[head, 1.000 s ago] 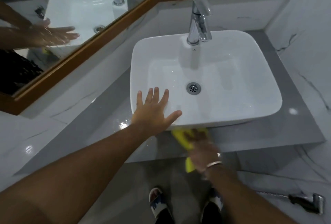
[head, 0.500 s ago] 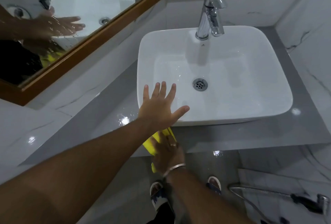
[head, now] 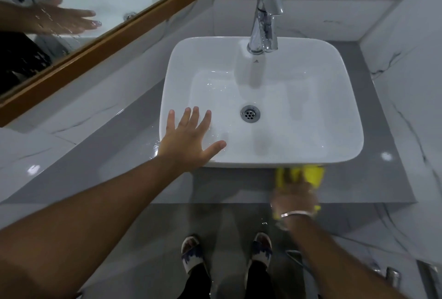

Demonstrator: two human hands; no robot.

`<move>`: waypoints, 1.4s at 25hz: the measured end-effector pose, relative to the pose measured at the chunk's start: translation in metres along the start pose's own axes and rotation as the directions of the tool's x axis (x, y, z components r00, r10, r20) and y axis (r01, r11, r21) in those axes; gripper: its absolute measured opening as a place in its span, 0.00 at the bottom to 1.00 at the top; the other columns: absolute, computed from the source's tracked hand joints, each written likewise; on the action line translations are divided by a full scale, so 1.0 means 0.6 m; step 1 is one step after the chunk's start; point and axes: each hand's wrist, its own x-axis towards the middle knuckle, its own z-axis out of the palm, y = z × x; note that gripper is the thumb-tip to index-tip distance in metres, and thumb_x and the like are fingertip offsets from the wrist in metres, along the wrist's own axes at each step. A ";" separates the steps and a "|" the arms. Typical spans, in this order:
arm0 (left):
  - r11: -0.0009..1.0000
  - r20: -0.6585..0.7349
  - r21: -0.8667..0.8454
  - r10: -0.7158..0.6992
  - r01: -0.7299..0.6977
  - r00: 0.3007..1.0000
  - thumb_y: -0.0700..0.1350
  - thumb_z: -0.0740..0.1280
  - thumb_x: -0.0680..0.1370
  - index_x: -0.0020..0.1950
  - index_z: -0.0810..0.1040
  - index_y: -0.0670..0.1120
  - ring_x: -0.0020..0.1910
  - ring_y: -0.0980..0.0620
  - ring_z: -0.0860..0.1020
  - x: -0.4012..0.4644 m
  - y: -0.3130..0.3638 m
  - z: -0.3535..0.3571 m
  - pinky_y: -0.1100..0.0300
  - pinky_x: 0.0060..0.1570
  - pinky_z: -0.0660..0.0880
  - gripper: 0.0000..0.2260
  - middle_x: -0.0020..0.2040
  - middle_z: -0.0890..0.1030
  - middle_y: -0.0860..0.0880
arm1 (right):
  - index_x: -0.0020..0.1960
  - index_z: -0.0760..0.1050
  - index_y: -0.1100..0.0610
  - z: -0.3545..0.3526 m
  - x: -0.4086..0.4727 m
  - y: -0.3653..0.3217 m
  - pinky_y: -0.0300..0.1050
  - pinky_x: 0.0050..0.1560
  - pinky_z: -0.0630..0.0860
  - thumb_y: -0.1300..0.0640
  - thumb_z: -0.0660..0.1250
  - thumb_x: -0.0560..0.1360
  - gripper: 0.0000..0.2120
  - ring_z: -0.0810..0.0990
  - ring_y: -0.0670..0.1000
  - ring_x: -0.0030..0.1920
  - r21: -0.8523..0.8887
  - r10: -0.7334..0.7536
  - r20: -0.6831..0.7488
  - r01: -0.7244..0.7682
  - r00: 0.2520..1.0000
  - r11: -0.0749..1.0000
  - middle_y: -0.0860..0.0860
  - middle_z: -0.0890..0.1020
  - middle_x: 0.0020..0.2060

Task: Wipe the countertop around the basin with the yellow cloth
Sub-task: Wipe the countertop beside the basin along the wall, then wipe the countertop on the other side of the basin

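- Since a moment ago the right hand [head: 295, 197] and its yellow cloth [head: 311, 174] have slid from the basin's near-left corner to under its near-right corner.
- Leftmost, the left hand [head: 189, 140] lies flat on the basin [head: 334, 112] rim, fingers spread, holding nothing.
- Rightward, the right hand, blurred, presses the cloth onto the grey countertop [head: 227, 186]; the cloth is bright, bunched, its tail hanging past the front edge.

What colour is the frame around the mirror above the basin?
The mirror frame is a warm orange-brown, like wood. The head camera, the only view, shows it clearly.
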 end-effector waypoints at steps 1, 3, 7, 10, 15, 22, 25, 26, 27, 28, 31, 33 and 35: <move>1.000 0.009 0.005 -0.005 0.005 1.000 0.74 0.42 0.74 0.79 0.49 0.52 0.79 0.42 0.50 0.001 0.000 -0.002 0.36 0.73 0.37 0.39 0.80 0.53 0.43 | 0.72 0.61 0.47 0.005 -0.028 -0.062 0.69 0.67 0.59 0.50 0.54 0.69 0.31 0.64 0.64 0.69 -0.030 -0.197 -0.002 0.197 0.980 0.980 0.58 0.69 0.69; 1.000 0.033 0.017 -0.016 0.016 0.999 0.73 0.41 0.75 0.79 0.48 0.51 0.79 0.42 0.49 -0.001 0.003 -0.005 0.37 0.73 0.37 0.39 0.80 0.53 0.43 | 0.72 0.58 0.45 -0.006 -0.065 -0.146 0.66 0.66 0.61 0.50 0.56 0.68 0.32 0.59 0.63 0.72 0.103 -0.384 0.071 0.376 0.921 0.921 0.55 0.63 0.73; 1.000 0.035 0.011 -0.026 0.025 0.999 0.72 0.41 0.75 0.79 0.47 0.51 0.79 0.43 0.48 -0.003 0.006 -0.006 0.37 0.73 0.37 0.38 0.80 0.52 0.43 | 0.61 0.72 0.51 -0.094 -0.084 -0.106 0.54 0.47 0.73 0.47 0.56 0.72 0.20 0.77 0.60 0.52 0.291 -0.441 -0.211 0.487 0.872 0.824 0.55 0.79 0.54; 1.000 0.019 0.004 -0.014 0.014 1.000 0.72 0.40 0.75 0.79 0.48 0.51 0.79 0.42 0.49 -0.005 0.004 -0.007 0.36 0.73 0.38 0.38 0.80 0.53 0.42 | 0.56 0.75 0.52 -0.165 -0.039 -0.042 0.52 0.46 0.70 0.44 0.61 0.72 0.17 0.77 0.57 0.48 0.227 -0.397 -0.570 0.602 0.719 0.765 0.53 0.80 0.49; 1.000 -0.020 0.018 0.000 0.001 1.000 0.70 0.41 0.77 0.79 0.50 0.51 0.78 0.41 0.50 -0.010 0.010 -0.015 0.36 0.73 0.39 0.36 0.79 0.55 0.42 | 0.74 0.55 0.49 -0.199 0.041 -0.075 0.67 0.69 0.52 0.31 0.46 0.73 0.35 0.56 0.64 0.73 -0.007 -0.409 -0.304 0.427 0.860 0.904 0.58 0.58 0.75; 0.936 -0.365 -0.147 0.248 -0.319 0.897 0.43 0.65 0.75 0.43 0.78 0.46 0.39 0.41 0.78 -0.165 0.137 0.077 0.49 0.39 0.70 0.03 0.43 0.81 0.45 | 0.75 0.50 0.47 -0.186 0.053 -0.086 0.69 0.71 0.42 0.36 0.37 0.73 0.32 0.46 0.62 0.75 -0.098 -0.466 -0.183 0.456 0.866 0.885 0.57 0.50 0.77; 0.934 -0.123 -0.164 0.300 -0.317 0.946 0.44 0.68 0.73 0.47 0.79 0.47 0.45 0.43 0.79 -0.143 0.183 0.148 0.51 0.44 0.74 0.04 0.47 0.82 0.46 | 0.75 0.50 0.46 -0.184 0.051 -0.134 0.68 0.71 0.41 0.39 0.41 0.75 0.29 0.44 0.61 0.75 -0.076 -0.501 -0.126 0.495 0.856 0.866 0.57 0.49 0.77; 0.924 -0.095 -0.184 0.323 -0.335 0.942 0.45 0.68 0.73 0.51 0.79 0.47 0.49 0.44 0.78 -0.122 0.181 0.158 0.50 0.49 0.74 0.08 0.50 0.82 0.46 | 0.75 0.50 0.46 -0.183 0.050 -0.154 0.68 0.71 0.41 0.40 0.43 0.76 0.28 0.44 0.61 0.75 -0.054 -0.499 -0.125 0.497 0.857 0.866 0.57 0.49 0.77; 0.910 -0.075 -0.219 0.343 -0.351 0.936 0.48 0.68 0.74 0.54 0.78 0.47 0.54 0.43 0.77 -0.110 0.166 0.170 0.49 0.54 0.73 0.11 0.53 0.81 0.46 | 0.74 0.50 0.46 -0.182 0.050 -0.174 0.68 0.71 0.41 0.41 0.44 0.76 0.28 0.44 0.60 0.75 -0.035 -0.488 -0.122 0.488 0.864 0.872 0.57 0.50 0.77; 0.905 -0.068 -0.211 0.363 -0.369 0.929 0.51 0.67 0.74 0.57 0.77 0.48 0.59 0.43 0.75 -0.116 0.134 0.183 0.48 0.58 0.71 0.13 0.56 0.81 0.46 | 0.74 0.50 0.45 -0.181 0.048 -0.192 0.67 0.71 0.41 0.41 0.45 0.76 0.27 0.45 0.60 0.75 -0.020 -0.472 -0.105 0.473 0.875 0.881 0.57 0.50 0.77; 0.953 -0.145 -0.098 0.272 -0.287 0.951 0.56 0.58 0.80 0.61 0.75 0.50 0.64 0.43 0.74 -0.171 -0.036 0.211 0.41 0.58 0.74 0.15 0.60 0.82 0.45 | 0.74 0.49 0.45 -0.180 0.038 -0.225 0.67 0.71 0.40 0.41 0.45 0.76 0.28 0.44 0.59 0.75 -0.018 -0.446 0.023 0.446 0.895 0.895 0.57 0.50 0.77; 0.988 -0.147 -0.076 0.125 -0.137 0.981 0.57 0.50 0.82 0.65 0.70 0.50 0.63 0.41 0.76 -0.215 -0.148 0.203 0.40 0.59 0.72 0.18 0.63 0.80 0.43 | 0.74 0.51 0.46 -0.181 0.028 -0.261 0.67 0.72 0.42 0.43 0.45 0.76 0.27 0.46 0.59 0.75 -0.039 -0.495 0.032 0.496 0.868 0.868 0.56 0.51 0.77; 0.986 -0.079 -0.024 0.160 -0.163 0.984 0.55 0.54 0.79 0.68 0.67 0.48 0.62 0.38 0.78 -0.221 -0.179 0.197 0.42 0.62 0.70 0.20 0.65 0.79 0.43 | 0.73 0.54 0.47 -0.181 0.020 -0.299 0.66 0.72 0.46 0.45 0.47 0.76 0.25 0.50 0.59 0.75 -0.031 -0.530 -0.028 0.529 0.848 0.848 0.55 0.55 0.76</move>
